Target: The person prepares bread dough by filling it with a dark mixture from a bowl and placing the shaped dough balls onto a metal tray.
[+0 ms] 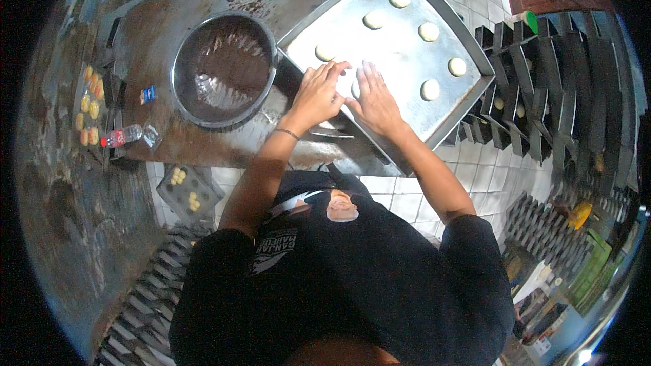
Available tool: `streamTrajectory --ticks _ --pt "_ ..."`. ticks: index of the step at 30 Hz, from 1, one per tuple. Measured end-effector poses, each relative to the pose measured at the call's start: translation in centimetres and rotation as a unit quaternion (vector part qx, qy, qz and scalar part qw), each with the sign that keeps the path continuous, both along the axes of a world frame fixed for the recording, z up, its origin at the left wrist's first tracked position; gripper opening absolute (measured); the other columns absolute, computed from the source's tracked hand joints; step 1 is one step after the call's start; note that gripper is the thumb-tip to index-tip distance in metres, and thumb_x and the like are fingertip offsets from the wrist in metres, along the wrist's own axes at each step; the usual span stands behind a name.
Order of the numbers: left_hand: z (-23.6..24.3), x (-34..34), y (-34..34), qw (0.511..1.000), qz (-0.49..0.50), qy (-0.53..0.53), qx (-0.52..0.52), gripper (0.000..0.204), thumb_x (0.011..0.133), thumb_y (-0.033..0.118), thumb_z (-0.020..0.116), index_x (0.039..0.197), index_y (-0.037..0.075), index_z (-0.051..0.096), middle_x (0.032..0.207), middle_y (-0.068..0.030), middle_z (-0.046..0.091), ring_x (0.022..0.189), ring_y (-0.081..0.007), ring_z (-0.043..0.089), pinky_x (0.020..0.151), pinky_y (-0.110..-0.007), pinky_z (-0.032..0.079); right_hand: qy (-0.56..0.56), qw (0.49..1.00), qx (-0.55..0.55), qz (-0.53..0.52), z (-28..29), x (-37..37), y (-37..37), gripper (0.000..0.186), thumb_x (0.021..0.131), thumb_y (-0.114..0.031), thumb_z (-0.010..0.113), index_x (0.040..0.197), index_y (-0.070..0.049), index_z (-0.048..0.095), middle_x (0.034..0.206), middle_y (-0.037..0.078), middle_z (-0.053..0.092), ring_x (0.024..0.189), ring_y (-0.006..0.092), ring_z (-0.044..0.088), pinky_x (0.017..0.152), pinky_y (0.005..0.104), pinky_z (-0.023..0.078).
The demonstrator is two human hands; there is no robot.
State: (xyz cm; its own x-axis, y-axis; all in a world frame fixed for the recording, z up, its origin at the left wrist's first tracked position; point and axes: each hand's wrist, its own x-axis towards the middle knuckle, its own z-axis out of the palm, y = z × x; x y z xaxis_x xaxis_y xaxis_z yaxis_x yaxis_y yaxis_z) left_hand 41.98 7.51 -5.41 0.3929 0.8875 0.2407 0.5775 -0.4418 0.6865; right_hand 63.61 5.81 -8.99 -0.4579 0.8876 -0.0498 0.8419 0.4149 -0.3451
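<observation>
A large square metal tray [400, 54] with raised sides sits on the worktable, holding several pale round dough balls [428, 32]. My right hand [378, 103] lies flat over its near left part, fingers stretched out and together, thumb apart. Against the inner edge of that hand rests one dough ball [355, 88], partly covered. My left hand [317, 97] hovers at the tray's near left rim, loosely curved, with a gap between thumb and fingers and nothing visible in it. The two hands face each other around the partly covered ball. Another dough ball [325, 51] lies just beyond my left fingertips.
Left of the tray stands a wide round metal basin [230, 68] on the stained worktable [149, 41]. Further left are a small blue packet [148, 95], a plastic bottle [122, 136] and a tray of baked buns [88, 105]. Stacked dark trays [522, 88] rise at the right.
</observation>
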Motion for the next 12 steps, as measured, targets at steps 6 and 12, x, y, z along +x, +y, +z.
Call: streamTrajectory --ticks 6,12 --pt "0.1 -0.5 -0.2 0.999 -0.01 0.012 -0.028 0.059 0.078 0.007 0.062 0.135 0.009 0.052 0.118 -0.0121 0.063 0.112 -0.0299 0.061 0.094 -0.046 0.04 0.348 0.905 -0.184 -0.159 4.5 2.5 3.2 0.069 0.111 -0.043 0.044 0.158 0.007 0.036 0.166 0.029 0.032 0.158 0.0374 0.026 0.13 0.0442 0.02" --pt "-0.1 0.9 0.9 0.999 -0.027 -0.026 0.02 0.059 0.076 0.006 0.063 0.134 0.009 0.054 0.113 -0.0078 0.064 0.097 -0.0243 0.065 0.091 -0.044 0.04 0.087 0.996 0.001 -0.023 -1.7 -1.0 0.7 0.079 0.109 -0.05 0.045 0.161 0.007 0.026 0.167 0.032 0.025 0.157 0.0481 0.019 0.129 0.052 0.02"
